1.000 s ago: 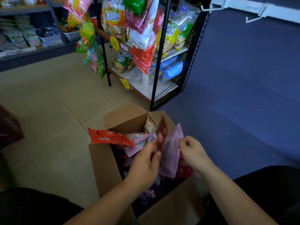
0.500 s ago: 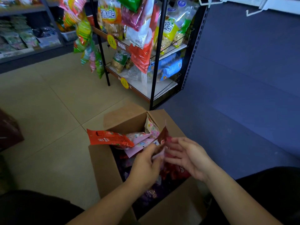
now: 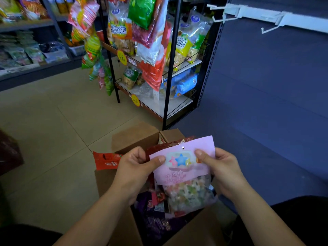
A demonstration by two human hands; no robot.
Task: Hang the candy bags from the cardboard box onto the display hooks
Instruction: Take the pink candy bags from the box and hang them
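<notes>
Both hands hold up a pink candy bag (image 3: 184,167) with star-shaped sweets and a hang hole at its top, above the open cardboard box (image 3: 113,178). My left hand (image 3: 134,169) pinches its left edge, together with a dark red bag (image 3: 159,148) that stands behind it. My right hand (image 3: 218,169) pinches the pink bag's right edge. Inside the box lie purple bags (image 3: 159,222), and a red bag (image 3: 106,159) hangs over its left rim. Two white display hooks (image 3: 221,17) (image 3: 271,27) stick out from a rail on the blue wall, upper right.
A black wire rack (image 3: 170,68) full of snack bags stands just behind the box. Hanging snack strips (image 3: 92,47) dangle to its left. Stocked shelves (image 3: 32,50) run along the far left. A dark red object (image 3: 8,153) sits on the tiled floor at left.
The hands have lifted the pink bag out of the box and turned its front towards me; each hand now pinches one upper edge. The view has tilted slightly.
</notes>
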